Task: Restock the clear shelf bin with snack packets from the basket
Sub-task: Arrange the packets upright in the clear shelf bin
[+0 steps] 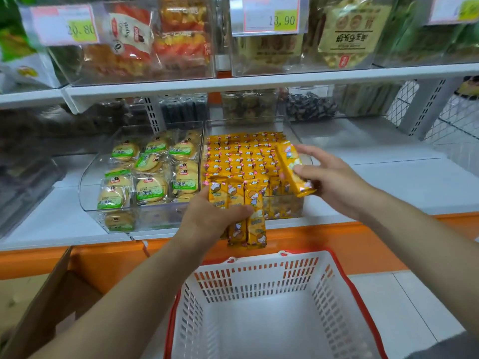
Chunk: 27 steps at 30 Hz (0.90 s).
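1 packet [294, 168] in right hand [334, 180], over bin [246, 125]

Legible: 20.80 on the left price tag [64, 25], at the left end of the upper shelf [285, 77]; 13.90 on the middle price tag [269, 15], above that shelf's middle. Other lettering too blurred.
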Tool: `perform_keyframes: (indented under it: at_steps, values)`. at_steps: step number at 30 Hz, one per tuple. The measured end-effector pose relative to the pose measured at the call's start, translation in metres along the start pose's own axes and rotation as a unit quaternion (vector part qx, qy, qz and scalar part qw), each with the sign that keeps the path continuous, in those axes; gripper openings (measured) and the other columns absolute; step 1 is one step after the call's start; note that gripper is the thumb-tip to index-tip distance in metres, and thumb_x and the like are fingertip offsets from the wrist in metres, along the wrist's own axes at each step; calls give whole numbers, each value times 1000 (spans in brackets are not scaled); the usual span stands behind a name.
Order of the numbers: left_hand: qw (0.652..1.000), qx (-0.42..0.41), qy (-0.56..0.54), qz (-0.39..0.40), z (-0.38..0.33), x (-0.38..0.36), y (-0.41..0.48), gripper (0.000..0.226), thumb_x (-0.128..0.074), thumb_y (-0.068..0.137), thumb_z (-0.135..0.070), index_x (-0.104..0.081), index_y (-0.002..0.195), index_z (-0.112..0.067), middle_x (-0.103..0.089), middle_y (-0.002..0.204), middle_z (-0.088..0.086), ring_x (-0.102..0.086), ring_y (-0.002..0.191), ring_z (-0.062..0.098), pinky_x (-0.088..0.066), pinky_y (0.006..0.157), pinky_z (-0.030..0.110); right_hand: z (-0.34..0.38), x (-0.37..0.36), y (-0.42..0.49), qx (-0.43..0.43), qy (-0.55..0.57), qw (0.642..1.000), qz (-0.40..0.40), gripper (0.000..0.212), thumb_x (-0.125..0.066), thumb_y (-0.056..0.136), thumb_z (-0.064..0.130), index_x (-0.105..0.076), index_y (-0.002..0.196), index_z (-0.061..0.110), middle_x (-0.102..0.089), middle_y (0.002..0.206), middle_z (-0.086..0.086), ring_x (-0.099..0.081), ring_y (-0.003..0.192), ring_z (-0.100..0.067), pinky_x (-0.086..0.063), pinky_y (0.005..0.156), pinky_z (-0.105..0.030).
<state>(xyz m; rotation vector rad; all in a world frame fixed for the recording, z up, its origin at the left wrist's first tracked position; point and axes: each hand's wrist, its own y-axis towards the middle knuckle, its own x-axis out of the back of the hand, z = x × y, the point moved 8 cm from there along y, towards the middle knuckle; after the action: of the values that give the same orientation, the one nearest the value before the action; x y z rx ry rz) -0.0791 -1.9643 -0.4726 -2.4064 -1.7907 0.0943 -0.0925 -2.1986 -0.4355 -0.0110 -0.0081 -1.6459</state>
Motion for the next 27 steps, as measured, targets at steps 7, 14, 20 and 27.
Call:
perform_keyframes:
  at_steps: [7, 14, 20, 27]
  values:
    - [1000, 4, 17, 14, 8, 4, 12, 43, -88, 75, -16, -69, 113, -15, -81, 94, 3, -79, 83, 25, -65, 70, 43, 20, 28, 13, 155, -266, 948, -79, 63, -72, 86, 5, -46, 114, 55, -56, 105, 0, -70, 70, -18, -57, 65, -27]
    - [1000, -2, 12, 20, 7, 6, 11, 38, -87, 76, -15, -70, 109, -19, -81, 91, -1, -79, 80, 21, -62, 57, 29, 15, 20, 22, 207, -548, 809, -56, 55, -74, 83, 24, -44, 126, 40, -54, 100, 10, -51, 91, -18, -36, 76, -33]
    - [1000, -1, 19, 11, 6, 11, 8, 36, -86, 78, -16, -70, 110, -19, -81, 91, -2, -79, 79, 20, -62, 58, 30, 5, 19, 21, 172, -601, 780, -19, 38, -76, 79, 27, -50, 105, 37, -55, 101, 16, -48, 84, -15, -34, 67, -31]
    - [1000, 1, 13, 13, 6, 10, 5, 37, -86, 77, -15, -70, 110, -18, -81, 90, -1, -79, 78, 21, -61, 56, 29, 3, 28, 24, 120, -645, 755, -30, 26, -72, 85, 39, -48, 96, 41, -68, 103, 17, -59, 79, -18, -38, 60, -30]
